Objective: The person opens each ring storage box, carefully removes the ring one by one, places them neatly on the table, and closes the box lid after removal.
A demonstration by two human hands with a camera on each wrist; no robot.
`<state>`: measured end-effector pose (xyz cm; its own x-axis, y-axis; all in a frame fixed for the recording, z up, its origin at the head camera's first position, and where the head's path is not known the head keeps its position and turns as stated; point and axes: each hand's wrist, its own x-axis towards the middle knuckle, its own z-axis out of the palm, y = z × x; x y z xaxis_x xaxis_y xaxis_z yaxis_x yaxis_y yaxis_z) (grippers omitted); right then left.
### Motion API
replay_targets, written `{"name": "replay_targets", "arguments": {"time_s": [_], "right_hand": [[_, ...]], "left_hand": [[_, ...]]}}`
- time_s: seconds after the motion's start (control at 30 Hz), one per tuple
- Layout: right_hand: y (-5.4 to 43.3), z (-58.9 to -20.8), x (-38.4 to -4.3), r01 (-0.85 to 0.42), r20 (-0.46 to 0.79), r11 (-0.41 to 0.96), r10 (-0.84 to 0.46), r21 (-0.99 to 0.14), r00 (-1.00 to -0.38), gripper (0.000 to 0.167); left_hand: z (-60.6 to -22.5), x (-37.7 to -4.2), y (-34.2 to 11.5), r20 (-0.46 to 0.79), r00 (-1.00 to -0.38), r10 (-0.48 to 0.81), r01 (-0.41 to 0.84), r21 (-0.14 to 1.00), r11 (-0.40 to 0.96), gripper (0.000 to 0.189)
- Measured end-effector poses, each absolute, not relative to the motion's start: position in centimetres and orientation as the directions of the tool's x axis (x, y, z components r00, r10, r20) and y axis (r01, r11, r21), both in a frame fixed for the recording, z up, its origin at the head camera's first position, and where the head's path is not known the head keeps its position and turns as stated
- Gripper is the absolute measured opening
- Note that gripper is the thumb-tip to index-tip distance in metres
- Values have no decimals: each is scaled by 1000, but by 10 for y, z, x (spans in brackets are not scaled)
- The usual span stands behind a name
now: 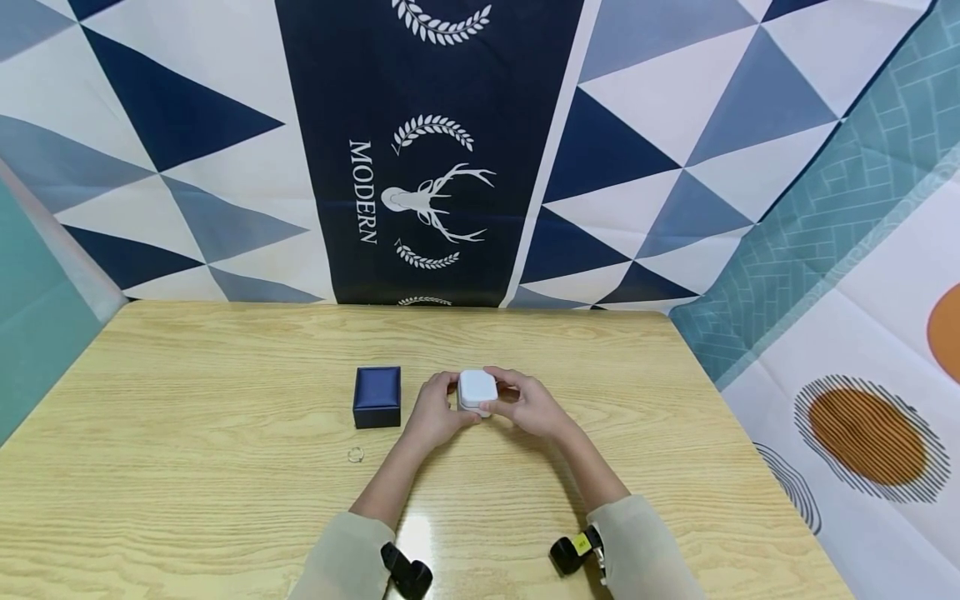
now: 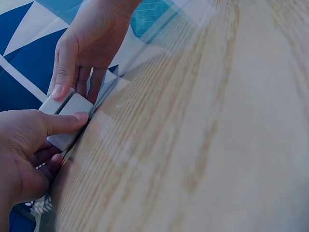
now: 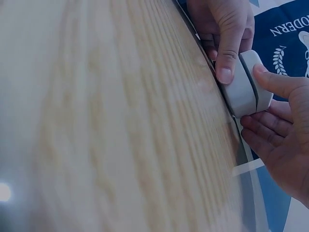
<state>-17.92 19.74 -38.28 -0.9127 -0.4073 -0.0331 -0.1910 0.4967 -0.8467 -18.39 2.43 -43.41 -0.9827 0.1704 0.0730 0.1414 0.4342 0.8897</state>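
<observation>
A small white box (image 1: pixel 477 387) with rounded corners sits between both hands over the table. My left hand (image 1: pixel 435 415) grips its lower half (image 3: pixel 240 96), with the thumb along the near side. On the opposite side, my right hand (image 1: pixel 531 407) holds the upper half (image 3: pixel 261 93) between thumb and fingers. A thin dark seam runs between the two halves in both wrist views. The inside of the box is hidden. To the left stands a closed dark-blue box (image 1: pixel 377 396), and a thin silvery ring (image 1: pixel 360 459) lies on the table just in front of it.
The light wood-grain table (image 1: pixel 225 517) ends at a patterned cloth backdrop (image 1: pixel 420 275) behind. More patterned cloth (image 1: pixel 825 333) hangs beyond the right edge. A black device (image 1: pixel 408 575) is strapped at the left sleeve, another (image 1: pixel 567 554) at the right.
</observation>
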Motion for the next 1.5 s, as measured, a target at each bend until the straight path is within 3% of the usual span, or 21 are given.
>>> {"name": "replay_targets", "arguments": {"time_s": [1.5], "right_hand": [[200,-398,-187,-145,-20,412,-370,-900,-929,54]], "left_hand": [[-439,-188,23,54,-984,167,116,917,382,63]]}}
